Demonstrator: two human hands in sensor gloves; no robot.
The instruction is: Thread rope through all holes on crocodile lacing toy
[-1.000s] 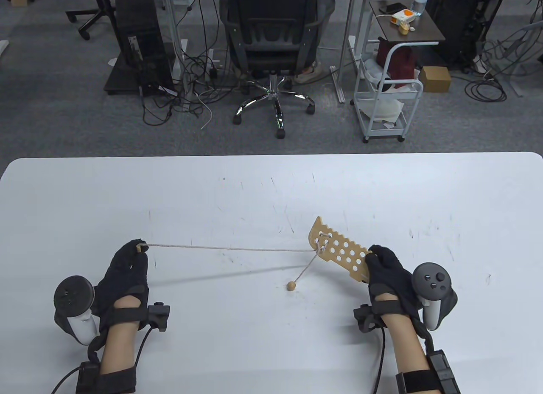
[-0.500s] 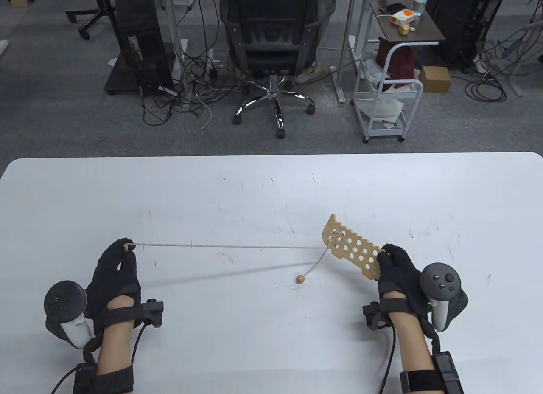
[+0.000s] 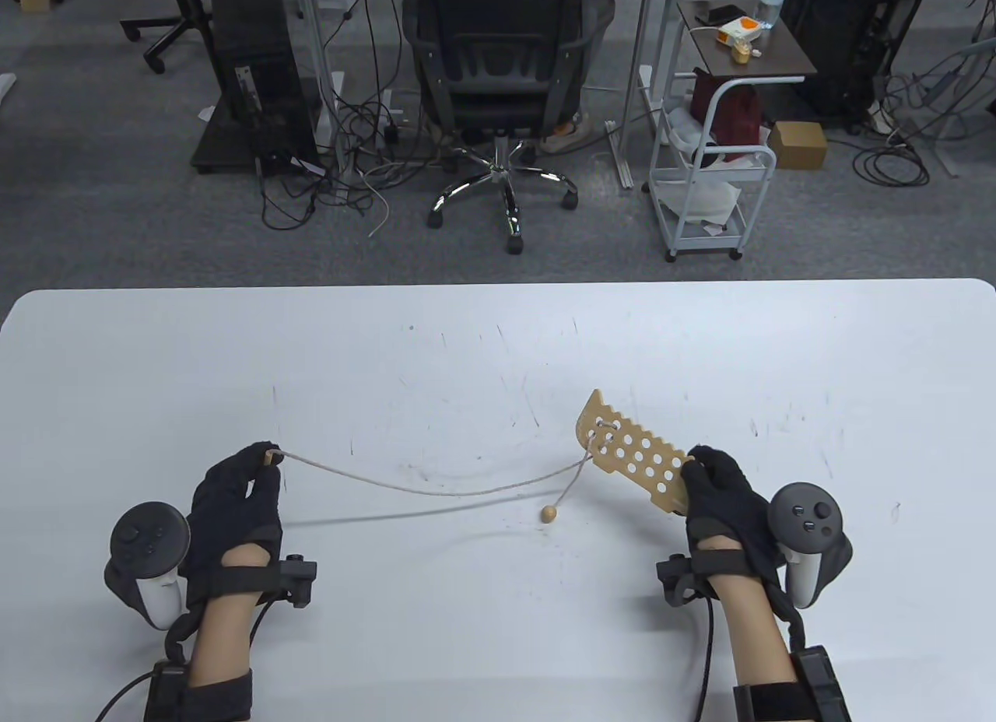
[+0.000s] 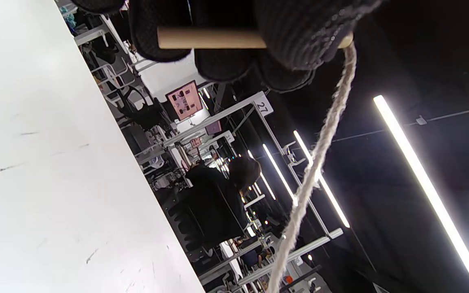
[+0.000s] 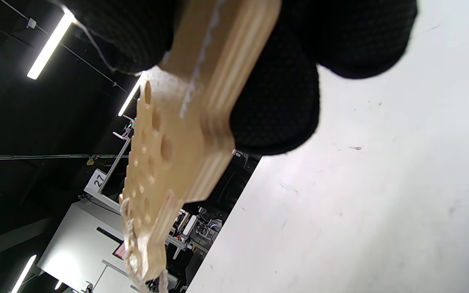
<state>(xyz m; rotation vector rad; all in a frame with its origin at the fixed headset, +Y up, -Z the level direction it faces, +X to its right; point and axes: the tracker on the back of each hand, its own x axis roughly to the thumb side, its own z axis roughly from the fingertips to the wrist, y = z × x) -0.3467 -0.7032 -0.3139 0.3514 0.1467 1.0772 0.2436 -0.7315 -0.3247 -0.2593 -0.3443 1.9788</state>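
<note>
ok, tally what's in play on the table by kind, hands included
Gloved hands: 2, left hand and right hand
Wooden lacing board: 1
Rope: 1
Wooden needle: 1
Wooden bead: 1
Total: 6

white tag point(image 4: 262, 107) on background frame reading "27", also point(image 5: 99, 180)

My gloves are black on the left hand point(image 3: 237, 492) and the right hand point(image 3: 720, 492). The crocodile board point(image 3: 634, 461) is pale tan wood, the rope point(image 3: 420, 490) off-white, its bead point(image 3: 549, 513) tan, the bench point(image 3: 498, 341) white.
</note>
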